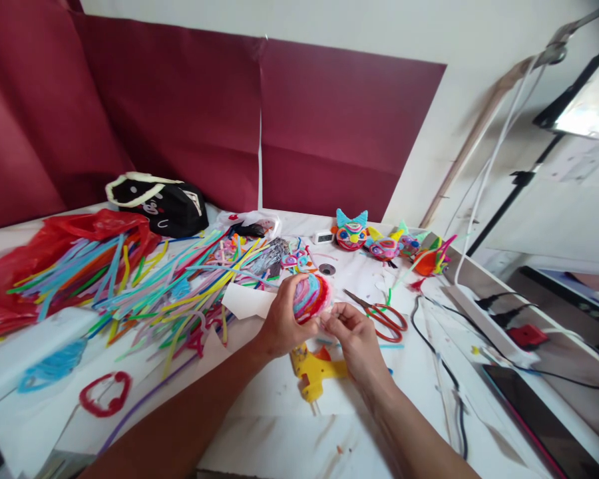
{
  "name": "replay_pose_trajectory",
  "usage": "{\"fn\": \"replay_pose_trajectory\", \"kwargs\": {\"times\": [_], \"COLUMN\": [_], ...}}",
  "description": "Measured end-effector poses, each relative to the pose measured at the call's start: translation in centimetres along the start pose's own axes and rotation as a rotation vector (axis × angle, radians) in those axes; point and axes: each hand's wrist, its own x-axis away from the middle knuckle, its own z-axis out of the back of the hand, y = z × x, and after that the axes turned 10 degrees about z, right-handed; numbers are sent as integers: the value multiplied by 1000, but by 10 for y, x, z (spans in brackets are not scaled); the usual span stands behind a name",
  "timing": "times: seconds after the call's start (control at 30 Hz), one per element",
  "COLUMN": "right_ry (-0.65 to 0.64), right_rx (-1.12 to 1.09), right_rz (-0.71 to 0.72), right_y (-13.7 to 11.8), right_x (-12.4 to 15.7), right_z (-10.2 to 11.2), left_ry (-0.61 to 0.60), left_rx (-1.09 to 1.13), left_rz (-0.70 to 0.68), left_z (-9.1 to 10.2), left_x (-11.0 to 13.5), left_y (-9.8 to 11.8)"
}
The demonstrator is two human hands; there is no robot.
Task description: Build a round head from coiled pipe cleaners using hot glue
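Note:
My left hand [282,319] is wrapped round a round piece [312,296] wound from pink, blue and red pipe cleaners, held just above the white table [289,426]. My right hand [352,336] pinches at the lower right edge of that same piece, fingers pressed together. A yellow glue gun [314,372] lies on the table right under both hands. Red-handled scissors [384,316] lie just right of my right hand.
A heap of coloured pipe cleaners [154,279] and a red plastic bag [54,246] fill the left. A black bag [162,203] stands behind. Finished pipe-cleaner faces [352,233] line the back. A power strip [484,326], cables and a dark tablet [534,416] lie right.

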Motion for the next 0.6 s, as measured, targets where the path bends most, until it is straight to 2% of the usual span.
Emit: {"fn": "replay_pose_trajectory", "kwargs": {"times": [0.2, 0.4, 0.6], "right_ry": [-1, -59, -7], "right_rx": [-20, -23, 26], "right_rz": [3, 16, 2], "right_y": [3, 5, 2], "right_x": [0, -2, -3], "right_z": [4, 13, 13], "left_ry": [-60, -101, -117], "left_rx": [64, 78, 92], "left_rz": [35, 38, 18], "left_z": [3, 4, 4], "left_x": [-1, -2, -2], "left_y": [1, 4, 5]}}
